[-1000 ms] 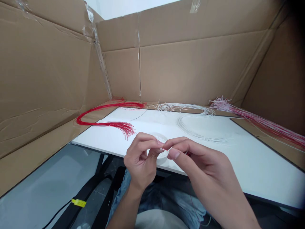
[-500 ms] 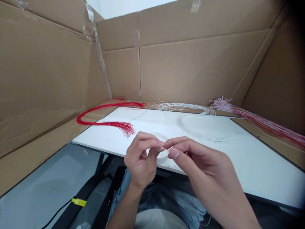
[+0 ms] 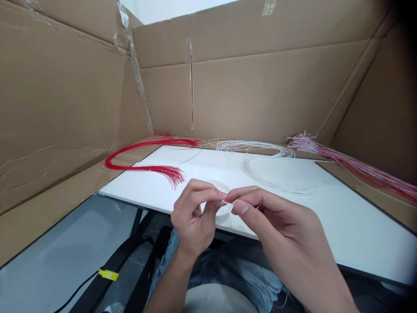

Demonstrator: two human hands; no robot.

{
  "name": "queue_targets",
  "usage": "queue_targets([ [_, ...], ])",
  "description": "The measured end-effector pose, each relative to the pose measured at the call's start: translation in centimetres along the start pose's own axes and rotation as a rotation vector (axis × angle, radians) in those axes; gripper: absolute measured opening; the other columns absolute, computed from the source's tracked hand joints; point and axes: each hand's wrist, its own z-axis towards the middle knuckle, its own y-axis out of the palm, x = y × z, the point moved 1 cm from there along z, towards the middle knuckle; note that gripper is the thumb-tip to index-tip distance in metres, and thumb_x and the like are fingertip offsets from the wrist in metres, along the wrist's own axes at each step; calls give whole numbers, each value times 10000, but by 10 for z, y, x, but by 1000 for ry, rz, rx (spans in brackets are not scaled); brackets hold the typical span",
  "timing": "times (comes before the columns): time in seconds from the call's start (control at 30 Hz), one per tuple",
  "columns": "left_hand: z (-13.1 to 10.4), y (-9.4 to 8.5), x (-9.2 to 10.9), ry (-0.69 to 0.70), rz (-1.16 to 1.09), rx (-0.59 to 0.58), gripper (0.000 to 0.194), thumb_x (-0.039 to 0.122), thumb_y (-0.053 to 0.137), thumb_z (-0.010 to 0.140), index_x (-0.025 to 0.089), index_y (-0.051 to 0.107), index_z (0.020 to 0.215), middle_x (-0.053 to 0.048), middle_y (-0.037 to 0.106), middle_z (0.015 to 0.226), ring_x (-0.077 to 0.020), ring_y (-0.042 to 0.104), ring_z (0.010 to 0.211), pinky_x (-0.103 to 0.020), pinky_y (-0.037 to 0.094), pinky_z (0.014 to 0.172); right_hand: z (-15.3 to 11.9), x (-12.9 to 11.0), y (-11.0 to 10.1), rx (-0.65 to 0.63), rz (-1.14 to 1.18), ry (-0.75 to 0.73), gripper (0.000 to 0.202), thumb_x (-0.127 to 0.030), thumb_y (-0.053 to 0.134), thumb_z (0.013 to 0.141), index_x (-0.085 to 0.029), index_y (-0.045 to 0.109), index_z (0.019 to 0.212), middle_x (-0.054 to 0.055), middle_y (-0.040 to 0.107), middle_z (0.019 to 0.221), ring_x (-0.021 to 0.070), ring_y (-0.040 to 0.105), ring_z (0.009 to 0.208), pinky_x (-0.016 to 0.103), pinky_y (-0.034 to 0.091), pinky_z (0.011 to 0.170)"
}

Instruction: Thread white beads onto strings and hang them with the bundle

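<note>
My left hand is closed, thumb and forefinger pinching a tiny white piece whose kind I cannot make out. Right beside it, my right hand is closed on a thin red wire, which bridges the short gap between the fingertips. Some red and white strand shows under the right fingers. Below, thin wire ends hang over my lap. Behind the fingers stands a round white dish, mostly hidden by both hands.
On the white table, a bundle of red wires curves at the left and white wires lie at the back. A red and white bundle stretches along the right. Cardboard walls enclose the back and sides.
Both hands stay almost in place, shifting very slightly to the right. The grip on the wire and the small white piece looks the same.
</note>
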Motion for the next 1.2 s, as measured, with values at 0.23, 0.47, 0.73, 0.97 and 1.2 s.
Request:
queue_targets([
  [0.23,0,0,0,15,-7,-7,126,64,714,944,177,731,998,-7,676,868,-93,651,783,-193,521,667,1,0,-1,-17,-15,-9,236,-349,706,911,-240,738,703,30,784,898,175,647,792,256,505,644],
  [0.47,0,-3,2,106,100,-13,151,44,705,937,163,739,1024,-24,690,897,-111,671,833,-214,563,738,0,-1,1,5,-10,-5,228,-327,706,904,-253,723,689,-8,783,891,144,630,770,240,484,666],
  [0.73,0,-2,3,88,109,4,135,76,712,942,182,741,1022,-10,697,880,-111,671,808,-226,570,705,-1,0,0,-12,35,31,224,-325,708,913,-267,730,698,-21,792,942,146,647,838,236,485,694],
  [0.97,0,-3,3,100,89,-6,133,48,715,933,150,741,1014,-19,693,886,-104,668,823,-209,572,725,1,4,-2,-34,-27,-52,215,-298,686,934,-272,736,727,-36,791,924,121,648,786,208,488,660],
  [1.2,4,-7,7,-16,-19,-71,141,40,760,897,151,736,980,-14,713,887,-96,680,828,-193,570,735,1,9,-5,-54,-52,-67,225,-307,667,971,-285,726,755,-62,761,879,110,654,817,193,481,663],
])
